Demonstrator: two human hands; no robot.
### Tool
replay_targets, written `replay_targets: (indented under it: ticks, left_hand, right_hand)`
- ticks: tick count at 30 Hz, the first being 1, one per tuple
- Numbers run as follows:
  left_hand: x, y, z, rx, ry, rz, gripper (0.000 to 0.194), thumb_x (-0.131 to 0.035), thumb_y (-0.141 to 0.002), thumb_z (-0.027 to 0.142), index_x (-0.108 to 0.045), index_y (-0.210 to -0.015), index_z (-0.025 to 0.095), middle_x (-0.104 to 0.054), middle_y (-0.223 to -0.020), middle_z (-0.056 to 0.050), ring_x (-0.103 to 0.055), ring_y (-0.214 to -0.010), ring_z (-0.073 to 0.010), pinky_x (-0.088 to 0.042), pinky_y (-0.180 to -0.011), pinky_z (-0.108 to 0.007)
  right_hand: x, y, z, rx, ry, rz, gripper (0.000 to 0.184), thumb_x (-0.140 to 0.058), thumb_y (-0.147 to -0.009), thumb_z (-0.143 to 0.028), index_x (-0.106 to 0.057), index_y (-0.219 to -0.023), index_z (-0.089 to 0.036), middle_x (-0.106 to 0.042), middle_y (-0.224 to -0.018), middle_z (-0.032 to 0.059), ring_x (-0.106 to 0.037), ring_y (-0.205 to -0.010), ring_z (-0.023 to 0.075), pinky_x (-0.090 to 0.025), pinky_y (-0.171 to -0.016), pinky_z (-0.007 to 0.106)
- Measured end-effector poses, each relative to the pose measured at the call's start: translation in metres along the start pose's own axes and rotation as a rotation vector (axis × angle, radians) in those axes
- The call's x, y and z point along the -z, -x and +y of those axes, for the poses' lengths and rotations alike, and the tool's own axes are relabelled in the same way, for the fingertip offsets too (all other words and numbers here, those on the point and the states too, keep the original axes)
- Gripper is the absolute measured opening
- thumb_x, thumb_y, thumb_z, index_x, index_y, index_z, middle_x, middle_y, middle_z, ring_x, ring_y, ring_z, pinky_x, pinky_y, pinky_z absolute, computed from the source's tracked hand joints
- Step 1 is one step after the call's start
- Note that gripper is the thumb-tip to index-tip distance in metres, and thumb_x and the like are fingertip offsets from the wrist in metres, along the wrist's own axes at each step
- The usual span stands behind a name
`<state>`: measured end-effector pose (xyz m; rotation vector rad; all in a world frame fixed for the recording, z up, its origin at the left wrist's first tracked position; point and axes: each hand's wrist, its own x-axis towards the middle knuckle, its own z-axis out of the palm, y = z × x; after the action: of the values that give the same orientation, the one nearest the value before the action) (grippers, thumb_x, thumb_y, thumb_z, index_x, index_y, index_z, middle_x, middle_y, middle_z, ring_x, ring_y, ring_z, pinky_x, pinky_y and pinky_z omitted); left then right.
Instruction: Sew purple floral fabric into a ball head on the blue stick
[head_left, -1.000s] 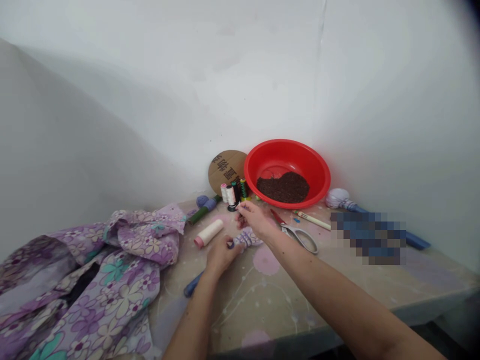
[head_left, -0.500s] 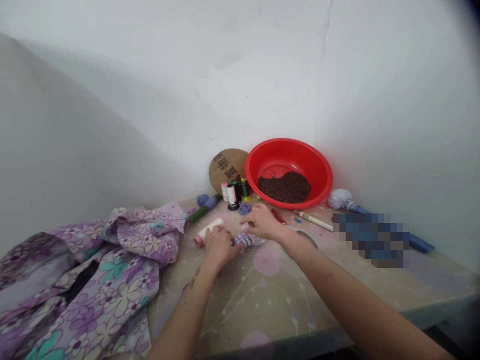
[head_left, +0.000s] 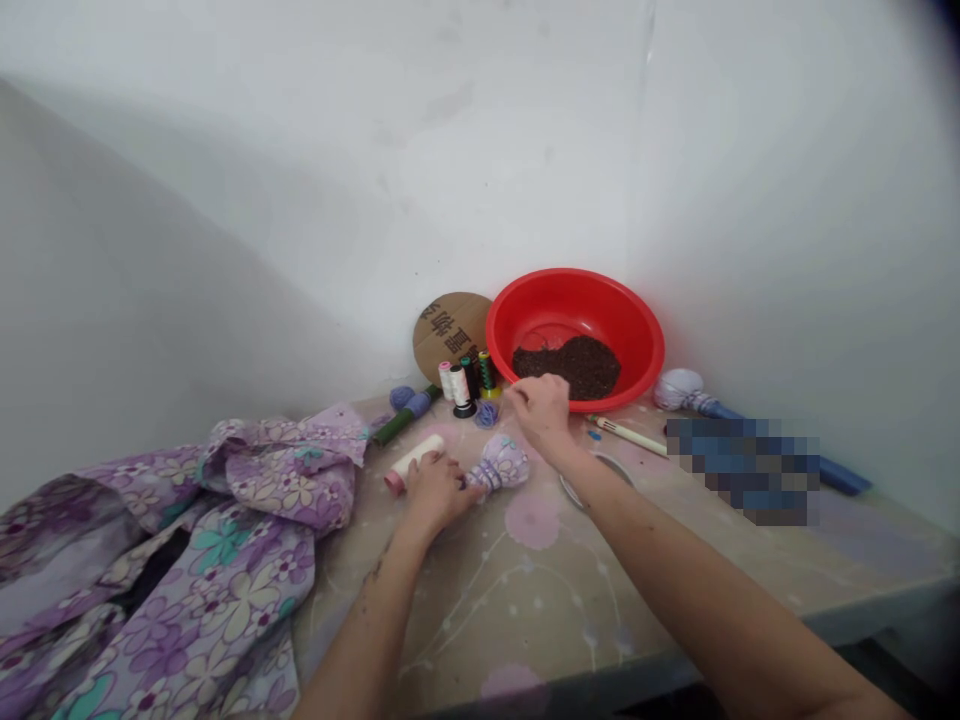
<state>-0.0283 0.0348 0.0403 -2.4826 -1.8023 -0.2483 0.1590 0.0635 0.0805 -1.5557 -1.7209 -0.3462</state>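
My left hand (head_left: 433, 492) is closed around the neck of a small floral cloth pouch (head_left: 501, 463) lying on the table (head_left: 525, 590). A white and pink thread spool (head_left: 409, 466) lies just beyond that hand. My right hand (head_left: 541, 408) is pinched shut above and right of the pouch, near the rim of a red basin (head_left: 645, 340) with dark grain in it. What the pinched fingers hold is too small to see.
Several thread spools (head_left: 465, 382) and a round cardboard disc (head_left: 450, 325) stand by the wall. Purple floral fabric (head_left: 195, 560) covers the left of the table. A white pen (head_left: 626, 434), a cloth ball on a blue stick (head_left: 686, 392) and scissors handles (head_left: 592, 470) lie to the right.
My right hand dropped to the pouch, then rose and moved right toward the basin. The pouch now shows its rounded body. My left hand shifted slightly left, still gripping.
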Motion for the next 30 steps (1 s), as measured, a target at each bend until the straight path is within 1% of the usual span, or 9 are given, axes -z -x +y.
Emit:
replay_targets:
  ticks: [3,6,9,13,17,21,23,25,30]
  left_hand:
    - [0.001,0.001,0.001,-0.003,0.006,0.006,0.043,-0.046,-0.066,0.057,-0.066,-0.086,0.024,-0.06,-0.105,-0.003,-0.037,-0.11,-0.0285,-0.027,-0.091,-0.042]
    - [0.002,0.001,0.002,-0.008,-0.011,0.015,0.04,-0.047,-0.066,0.055,-0.067,-0.083,0.024,-0.061,-0.104,-0.005,-0.037,-0.111,-0.0293,-0.024,-0.092,-0.046]
    - [0.004,0.001,0.004,-0.019,-0.027,0.036,0.036,-0.047,-0.068,0.052,-0.068,-0.078,0.024,-0.06,-0.105,-0.005,-0.036,-0.111,-0.0288,-0.02,-0.094,-0.048]
    - [0.006,0.001,0.005,-0.03,-0.043,0.058,0.035,-0.045,-0.07,0.05,-0.068,-0.074,0.024,-0.059,-0.106,-0.003,-0.034,-0.113,-0.0285,-0.019,-0.094,-0.049]
    - [0.006,0.003,0.005,-0.015,-0.043,0.044,0.036,-0.046,-0.069,0.053,-0.068,-0.077,0.026,-0.058,-0.109,-0.003,-0.034,-0.113,-0.0286,-0.019,-0.094,-0.049]
    - [0.005,0.004,0.005,0.014,-0.021,0.017,0.039,-0.045,-0.068,0.055,-0.067,-0.085,0.027,-0.057,-0.112,-0.003,-0.033,-0.115,-0.0272,-0.019,-0.095,-0.048]
    - [0.005,0.004,0.005,0.026,-0.021,-0.003,0.04,-0.046,-0.067,0.056,-0.066,-0.086,0.027,-0.056,-0.114,-0.003,-0.032,-0.116,-0.0272,-0.018,-0.097,-0.047]
    - [0.006,0.003,0.005,0.027,-0.023,-0.01,0.04,-0.048,-0.066,0.056,-0.067,-0.086,0.026,-0.055,-0.114,-0.003,-0.031,-0.116,-0.0276,-0.018,-0.097,-0.046]
    - [0.006,0.002,0.005,0.021,-0.015,-0.001,0.038,-0.048,-0.067,0.054,-0.067,-0.084,0.026,-0.057,-0.112,-0.003,-0.032,-0.115,-0.028,-0.02,-0.096,-0.045]
  right_hand:
    - [0.009,-0.002,0.006,-0.024,0.18,0.018,0.026,-0.038,-0.08,-0.02,-0.063,-0.08,-0.018,-0.063,-0.075,0.0083,-0.044,-0.079,0.0211,-0.018,-0.08,0.038]
    - [0.014,0.007,-0.002,0.224,0.24,-0.201,0.021,-0.044,-0.074,-0.015,-0.063,-0.081,-0.017,-0.062,-0.069,0.009,-0.045,-0.076,0.021,-0.018,-0.08,0.038]
    - [0.011,0.019,-0.017,0.518,0.133,-0.369,0.018,-0.049,-0.072,-0.021,-0.065,-0.08,-0.02,-0.064,-0.072,0.0073,-0.046,-0.079,0.0208,-0.019,-0.082,0.037]
    - [-0.005,0.028,-0.028,0.688,0.086,-0.493,0.014,-0.052,-0.07,-0.019,-0.066,-0.071,-0.02,-0.064,-0.072,0.0048,-0.046,-0.077,0.0187,-0.017,-0.085,0.037]
    - [-0.017,0.026,-0.022,0.602,0.035,-0.49,0.015,-0.052,-0.073,-0.023,-0.065,-0.068,-0.018,-0.064,-0.07,0.0051,-0.046,-0.075,0.0177,-0.021,-0.08,0.034]
    - [-0.006,0.015,-0.006,0.108,0.057,-0.104,0.026,-0.042,-0.08,-0.03,-0.064,-0.076,-0.017,-0.061,-0.078,0.0081,-0.043,-0.08,0.0207,-0.023,-0.075,0.034]
    - [0.002,0.009,0.0,-0.031,0.132,0.024,0.029,-0.037,-0.082,-0.029,-0.064,-0.077,-0.017,-0.061,-0.079,0.0092,-0.042,-0.081,0.0222,-0.021,-0.076,0.037]
    - [0.008,0.007,0.002,0.041,0.18,-0.029,0.028,-0.037,-0.081,-0.025,-0.064,-0.079,-0.018,-0.061,-0.078,0.0091,-0.042,-0.081,0.0222,-0.02,-0.077,0.038]
    - [0.005,0.018,-0.012,0.499,0.084,-0.358,0.024,-0.048,-0.073,-0.025,-0.063,-0.091,-0.023,-0.064,-0.08,0.0063,-0.044,-0.083,0.0209,-0.019,-0.082,0.037]
